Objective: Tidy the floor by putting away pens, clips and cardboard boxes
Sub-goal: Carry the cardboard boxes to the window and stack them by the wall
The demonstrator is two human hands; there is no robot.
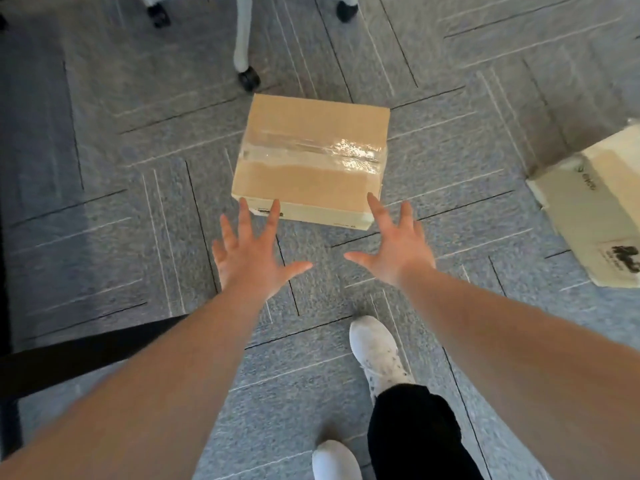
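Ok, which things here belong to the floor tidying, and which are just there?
Part of the job:
taped cardboard box, closed, on the carpet
second cardboard box at the right edge
left hand and right hand, both open, reaching for the taped box

Just there:
chair leg with castor
white shoes
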